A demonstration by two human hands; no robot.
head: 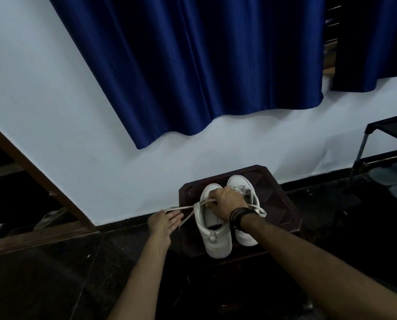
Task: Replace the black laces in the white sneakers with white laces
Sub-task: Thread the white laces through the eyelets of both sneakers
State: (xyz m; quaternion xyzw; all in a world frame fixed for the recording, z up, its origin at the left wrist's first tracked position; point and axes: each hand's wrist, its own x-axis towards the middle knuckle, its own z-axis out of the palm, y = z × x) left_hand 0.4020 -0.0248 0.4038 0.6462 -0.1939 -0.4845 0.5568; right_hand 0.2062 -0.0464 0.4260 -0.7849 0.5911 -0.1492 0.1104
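The right hand [225, 205] curled over the left sneaker [212, 224], gripping its white lace [181, 208], while the left hand [164, 221] lay spread flat, fingers touching the lace.

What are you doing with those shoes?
A person is putting a white lace into the left white sneaker, which stands beside the right white sneaker on a dark stool. The right hand rests curled on the lacing area, fingers at the lace. The left hand is open, the lace running across its fingertips. No black laces show.
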